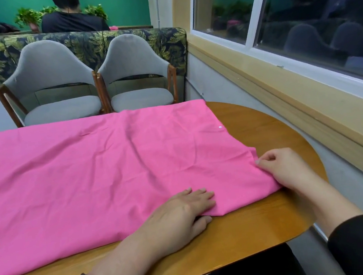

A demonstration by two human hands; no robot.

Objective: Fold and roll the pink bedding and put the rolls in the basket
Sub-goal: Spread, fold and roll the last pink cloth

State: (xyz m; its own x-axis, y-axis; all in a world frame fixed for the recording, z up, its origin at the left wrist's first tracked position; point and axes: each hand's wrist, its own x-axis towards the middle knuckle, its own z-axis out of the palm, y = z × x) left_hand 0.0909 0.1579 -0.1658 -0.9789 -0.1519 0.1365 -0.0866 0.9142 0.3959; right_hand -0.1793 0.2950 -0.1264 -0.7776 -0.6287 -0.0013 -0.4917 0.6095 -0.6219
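At the right-hand end of the wooden worktop (269, 221), the person's right hand (287, 168) has its grip narrow, thumb and curled fingers pinching the end edge of the pink bedding (92, 177) close to its near corner. From that pinch the whole sheet runs away to the left, its long axis lying across the worktop from the grip toward the far left, where it passes out of view; the short end edge climbs away from the grip to the far corner, with a small white button (220, 127) just inside it. The left hand (182, 211) lies just left of the grip and a little nearer the person, fingers straight and flat on the cloth, the thumb tucked at the near hem; it pins rather than holds. The right hand has the end, so I judge any fold or roll must carry this end leftward along the length. The fabric looks thin, matte and woven, with soft diagonal creases and a shallow ridge near the middle; it should slide easily on the smooth, grained wood, whose end is rounded. Beyond the cloth stand two grey upholstered chairs (98, 83) with wooden frames. No basket is in view.
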